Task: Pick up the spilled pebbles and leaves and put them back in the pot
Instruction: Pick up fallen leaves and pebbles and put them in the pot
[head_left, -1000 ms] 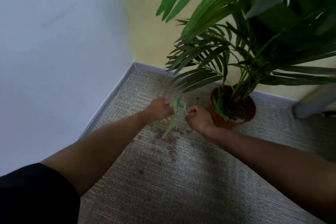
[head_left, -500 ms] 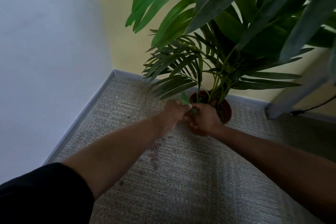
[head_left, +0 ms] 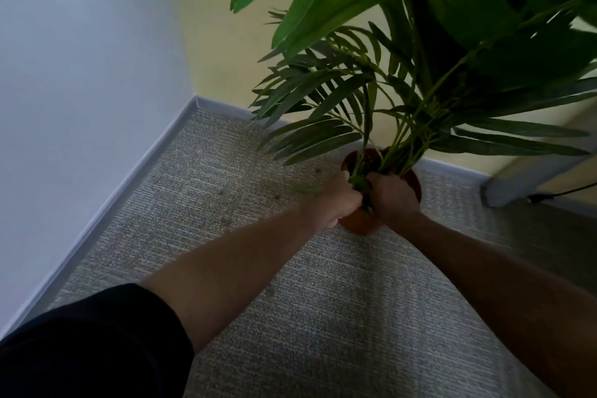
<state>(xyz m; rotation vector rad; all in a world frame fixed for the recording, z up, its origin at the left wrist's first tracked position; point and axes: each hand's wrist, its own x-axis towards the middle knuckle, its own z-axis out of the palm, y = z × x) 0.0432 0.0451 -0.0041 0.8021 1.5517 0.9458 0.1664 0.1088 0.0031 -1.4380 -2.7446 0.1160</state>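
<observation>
In the head view, the left hand (head_left: 336, 200) and the right hand (head_left: 392, 199) are curling their fingers closed around green leaves (head_left: 360, 182), gripping them together directly over the terracotta pot (head_left: 358, 223). A few pebbles (head_left: 277, 196) are lying on the carpet (head_left: 323, 317), left of the fingers.

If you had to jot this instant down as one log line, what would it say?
step: leaves into pot | left hand: closed on leaves | right hand: closed on leaves, over pot | pebbles: some on carpet
</observation>
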